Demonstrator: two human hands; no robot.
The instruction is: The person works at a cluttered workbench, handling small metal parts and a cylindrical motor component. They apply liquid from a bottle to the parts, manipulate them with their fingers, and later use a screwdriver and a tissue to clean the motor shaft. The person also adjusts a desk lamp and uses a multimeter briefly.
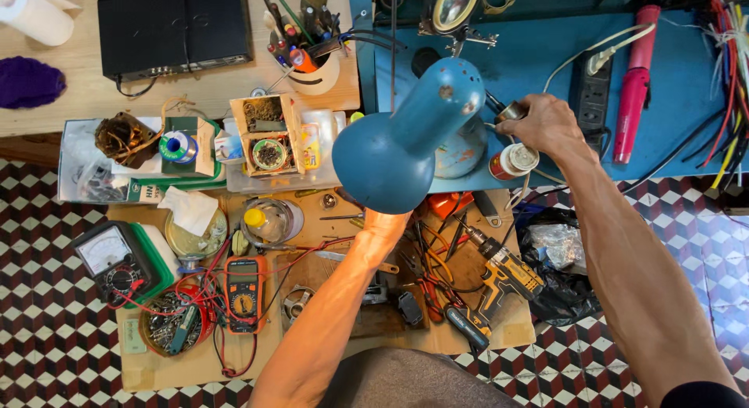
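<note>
My left hand (388, 221) is up under the shade of the blue desk lamp (406, 139); the shade hides my fingers, so I can't tell how far they're open or what they touch. My right hand (542, 123) is at 3 o'clock of the lamp, fingers curled tight round a small metal cylinder (511, 111) next to the lamp's base. A small white-capped jar (511, 161) stands just below that hand, at 7 o'clock of it. The lamp stands on the blue bench (538, 57), its shade tipped out over the bench's near edge. A black power strip (593, 96) lies at 1 o'clock of my right hand, with a pink tool (636, 84) beyond it. Down on the cardboard mat (195, 361): a yellow cordless drill (499, 279) at 5 o'clock of the lamp, an orange multimeter (243, 293) at 7 o'clock, and an analog meter (109, 260) at 8 o'clock.
</note>
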